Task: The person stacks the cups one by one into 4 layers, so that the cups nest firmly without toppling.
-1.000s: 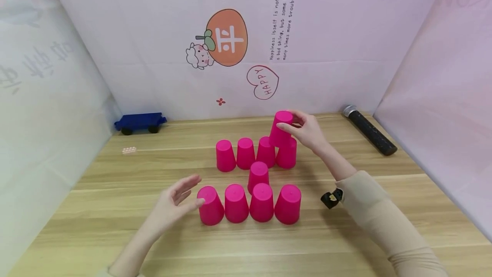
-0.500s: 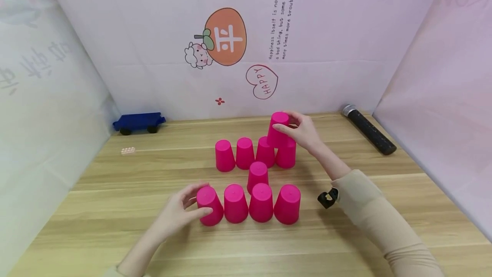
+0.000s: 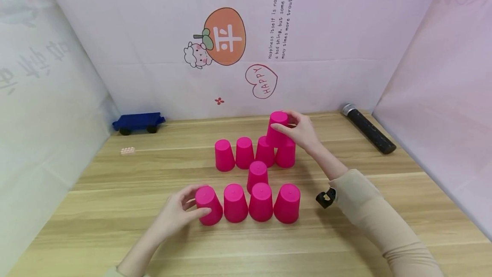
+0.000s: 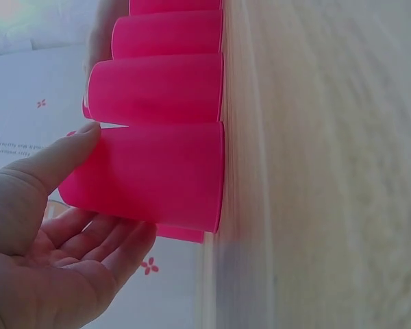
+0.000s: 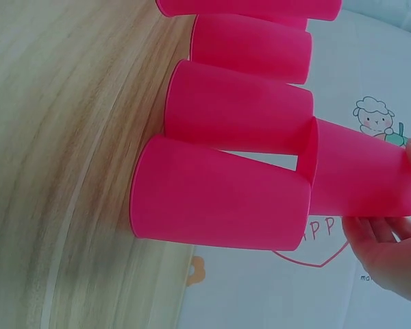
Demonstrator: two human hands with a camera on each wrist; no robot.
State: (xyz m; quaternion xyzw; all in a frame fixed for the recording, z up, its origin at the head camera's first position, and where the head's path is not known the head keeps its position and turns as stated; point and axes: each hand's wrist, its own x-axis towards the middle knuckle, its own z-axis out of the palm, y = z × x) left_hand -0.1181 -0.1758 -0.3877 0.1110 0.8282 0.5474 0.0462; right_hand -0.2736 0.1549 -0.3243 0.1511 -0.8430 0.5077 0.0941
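My right hand [image 3: 301,131] holds an upside-down pink plastic cup [image 3: 277,131] by its closed end, thumb on one side and fingers on the other. Its open rim sits right at the tops of the two rightmost back-row cups, bridging a cup [image 5: 240,106] and the end cup [image 5: 219,195]. At the front, my left hand [image 3: 180,210] has thumb and fingers around the leftmost cup [image 4: 147,175] of the front row. That cup stands upside down on the table [image 3: 161,251]. Three more front cups [image 3: 261,202] stand to its right.
A single cup [image 3: 257,176] stands between the rows. Two more back-row cups [image 3: 224,155] are at the left. Farther off lie a blue toy wagon [image 3: 138,122], a small pale dotted piece [image 3: 127,150] and a black microphone [image 3: 369,131]. Printed cloth [image 3: 169,84] walls the table in.
My left hand has moved right and taken hold of the leftmost front cup. The cup in my right hand has shifted slightly left over the two back cups.
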